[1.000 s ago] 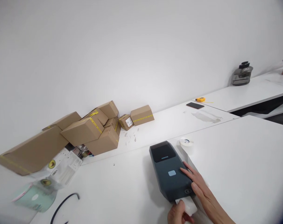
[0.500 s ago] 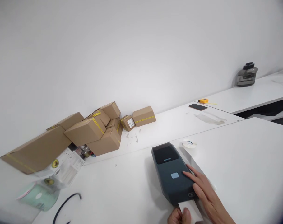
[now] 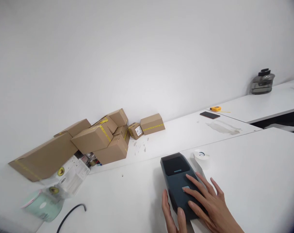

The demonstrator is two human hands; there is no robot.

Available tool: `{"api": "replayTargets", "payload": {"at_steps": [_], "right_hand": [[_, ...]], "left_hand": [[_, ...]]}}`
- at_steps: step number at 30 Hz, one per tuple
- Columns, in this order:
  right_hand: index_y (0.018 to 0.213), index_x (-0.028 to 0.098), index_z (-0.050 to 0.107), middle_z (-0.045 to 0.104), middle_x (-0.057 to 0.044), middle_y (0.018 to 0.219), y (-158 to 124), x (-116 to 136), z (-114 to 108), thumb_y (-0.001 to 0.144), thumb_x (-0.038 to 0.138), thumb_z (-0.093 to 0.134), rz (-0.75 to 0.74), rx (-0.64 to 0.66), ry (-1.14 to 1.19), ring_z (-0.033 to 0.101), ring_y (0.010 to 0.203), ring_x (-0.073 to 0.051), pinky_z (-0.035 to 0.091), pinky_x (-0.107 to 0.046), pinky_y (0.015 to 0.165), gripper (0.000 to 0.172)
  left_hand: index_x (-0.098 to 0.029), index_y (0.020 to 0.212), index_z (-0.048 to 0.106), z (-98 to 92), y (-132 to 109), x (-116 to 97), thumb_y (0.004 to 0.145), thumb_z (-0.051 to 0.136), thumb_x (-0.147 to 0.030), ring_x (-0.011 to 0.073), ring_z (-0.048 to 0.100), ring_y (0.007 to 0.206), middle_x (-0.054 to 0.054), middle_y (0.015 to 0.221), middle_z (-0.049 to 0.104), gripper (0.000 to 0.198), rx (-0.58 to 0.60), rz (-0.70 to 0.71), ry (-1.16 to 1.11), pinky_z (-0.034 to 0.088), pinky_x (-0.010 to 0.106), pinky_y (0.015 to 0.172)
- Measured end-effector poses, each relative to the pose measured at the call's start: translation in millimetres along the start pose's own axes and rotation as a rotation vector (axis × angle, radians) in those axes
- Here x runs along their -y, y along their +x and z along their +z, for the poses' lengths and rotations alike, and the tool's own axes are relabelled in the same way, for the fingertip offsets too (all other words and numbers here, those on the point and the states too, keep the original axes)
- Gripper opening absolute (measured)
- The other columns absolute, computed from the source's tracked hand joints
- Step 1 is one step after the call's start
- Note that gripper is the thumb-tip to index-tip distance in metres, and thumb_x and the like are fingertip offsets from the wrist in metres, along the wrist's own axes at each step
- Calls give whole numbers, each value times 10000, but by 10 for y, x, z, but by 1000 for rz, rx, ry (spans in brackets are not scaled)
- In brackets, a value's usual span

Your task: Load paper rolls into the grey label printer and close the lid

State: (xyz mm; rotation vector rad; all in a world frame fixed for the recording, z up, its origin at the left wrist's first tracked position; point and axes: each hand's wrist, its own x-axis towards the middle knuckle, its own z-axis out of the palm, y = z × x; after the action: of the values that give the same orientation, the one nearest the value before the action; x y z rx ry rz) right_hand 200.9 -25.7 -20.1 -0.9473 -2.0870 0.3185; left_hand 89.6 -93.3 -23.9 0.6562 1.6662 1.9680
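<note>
A dark grey label printer (image 3: 177,176) lies on the white table (image 3: 246,168) in front of me. My right hand (image 3: 207,204) rests flat on its near end with the fingers spread, fingertips close to the small light button. My left hand (image 3: 172,215) is at the printer's near left corner, fingers stretched out against its side, holding nothing that I can see. A white roll of labels (image 3: 201,157) stands just right of the printer, with its paper strip running along the printer's right side. The printer's front slot is hidden under my hands.
Several cardboard boxes (image 3: 98,139) with yellow tape are piled against the wall at left, with plastic packets (image 3: 69,176) and a pale green roll (image 3: 41,205) below them. A black cable (image 3: 71,213) lies near. A phone (image 3: 209,115), tape measure (image 3: 216,108) and grey appliance (image 3: 262,81) sit farther right.
My left hand has let go of the white label at the printer's front and opened beside the printer. My right hand slid onto the printer top with fingers spread. The view shifted slightly.
</note>
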Motion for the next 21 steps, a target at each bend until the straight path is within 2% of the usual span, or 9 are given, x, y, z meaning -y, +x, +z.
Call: {"api": "replayTargets", "payload": {"at_steps": [2, 4, 7, 10, 13, 15, 17, 18, 21], "right_hand": [[1324, 448, 563, 391, 46, 1552, -70, -21, -22, 898, 447, 557, 79, 22, 138, 363, 1412, -374, 389, -619, 1080, 427], [1424, 441, 454, 285, 37, 1603, -139, -35, -17, 924, 466, 499, 180, -2, 267, 371, 1411, -361, 513, -542, 1002, 502], [1468, 422, 394, 250, 22, 1617, -168, -20, -1, 939, 486, 444, 267, -53, 374, 375, 1405, -373, 535, -537, 981, 535], [1491, 391, 364, 268, 6, 1614, -26, 44, -79, 949, 482, 419, 255, -77, 399, 353, 1418, -375, 480, -557, 1040, 553], [1532, 383, 254, 290, 0, 1608, 325, 132, -264, 978, 433, 373, 134, -104, 334, 330, 1438, -331, 400, -543, 1112, 569], [1537, 377, 223, 320, -13, 1595, 657, 190, -385, 989, 398, 373, 3, -104, 207, 331, 1440, -304, 313, -548, 1156, 569], [1530, 333, 246, 407, -50, 1545, 1028, 239, -461, 999, 378, 350, -80, -147, 85, 380, 1409, -293, 282, -556, 1153, 543], [1521, 299, 275, 453, -74, 1509, 1216, 259, -479, 999, 388, 344, -97, -174, 45, 415, 1380, -295, 309, -545, 1131, 533], [1446, 231, 410, 627, -111, 1301, 1737, 299, -468, 1011, 404, 290, -10, -208, -47, 580, 1173, -302, 451, -486, 967, 483]], "left_hand": [[-146, 1418, 392, 36, 56, -6, 828, 467, -682, 303, 406, 1391, 158, 1533, 391, 801, 32, -39, -62, 457, 306, 1026], [-127, 1416, 403, 38, 115, 36, 807, 477, -718, 303, 396, 1400, 171, 1534, 388, 852, 26, -28, -89, 466, 290, 1012], [-125, 1405, 438, 14, 186, 27, 779, 506, -736, 310, 412, 1392, 181, 1509, 427, 877, 19, 0, -101, 462, 296, 1026], [-141, 1353, 512, -14, 265, -193, 801, 515, -696, 298, 435, 1379, 165, 1484, 468, 783, 42, 4, -114, 464, 292, 1028], [-173, 1287, 567, -8, 445, -496, 871, 479, -622, 266, 483, 1342, 130, 1457, 508, 618, 58, 49, -128, 439, 295, 1052], [-186, 1338, 488, 32, 635, -620, 904, 484, -551, 247, 572, 1247, 136, 1326, 615, 567, 46, 68, -152, 438, 345, 1055], [-172, 1307, 475, 100, 848, -636, 918, 483, -493, 231, 610, 1183, 143, 1271, 637, 505, 17, 103, -87, 448, 352, 1034], [-170, 1287, 488, 138, 948, -609, 921, 483, -447, 221, 582, 1219, 144, 1308, 611, 459, 51, 122, 1, 436, 337, 1042], [-161, 1231, 550, 241, 1163, -460, 860, 555, -344, 229, 526, 1268, 141, 1336, 584, 414, 184, 111, 302, 406, 328, 1055]]}}
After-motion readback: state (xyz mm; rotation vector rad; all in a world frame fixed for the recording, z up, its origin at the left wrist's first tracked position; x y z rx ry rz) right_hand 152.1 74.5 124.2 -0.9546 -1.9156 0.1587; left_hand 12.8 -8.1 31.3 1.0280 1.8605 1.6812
